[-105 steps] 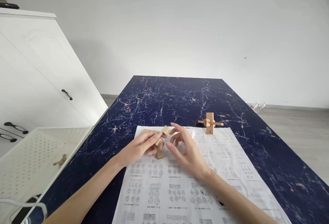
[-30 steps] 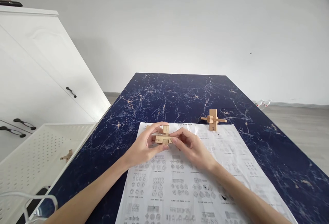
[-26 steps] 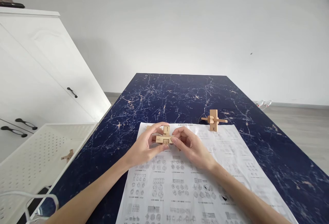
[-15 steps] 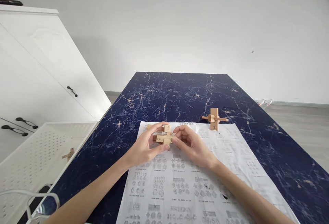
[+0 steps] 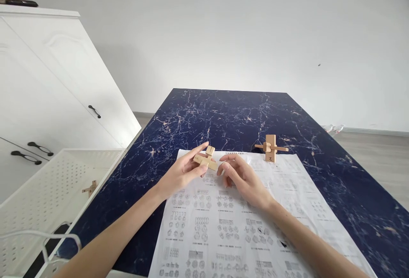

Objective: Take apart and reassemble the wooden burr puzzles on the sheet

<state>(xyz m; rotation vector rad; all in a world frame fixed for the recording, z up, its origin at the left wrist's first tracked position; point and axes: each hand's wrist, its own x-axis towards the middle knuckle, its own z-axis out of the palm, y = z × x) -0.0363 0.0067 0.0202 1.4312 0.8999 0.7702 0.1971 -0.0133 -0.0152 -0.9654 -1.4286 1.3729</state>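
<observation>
Drawn back from the wooden puzzle (image 5: 207, 159) since the earlier frame, the right hand (image 5: 244, 179) hangs just beside it, fingers loosely apart. The left hand (image 5: 181, 173) clamps the puzzle, now tilted, above the printed paper (image 5: 236, 244) on the blue surface (image 5: 228, 116).

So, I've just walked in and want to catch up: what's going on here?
A person is handling some joined wooden pieces over a printed sheet on a dark blue marbled table. The left hand grips the pieces; the right hand is close beside them, fingers loosely curled, apparently not gripping them. A wooden cross-shaped assembly marked 2 rests at the sheet's far edge, out of both hands.
</observation>
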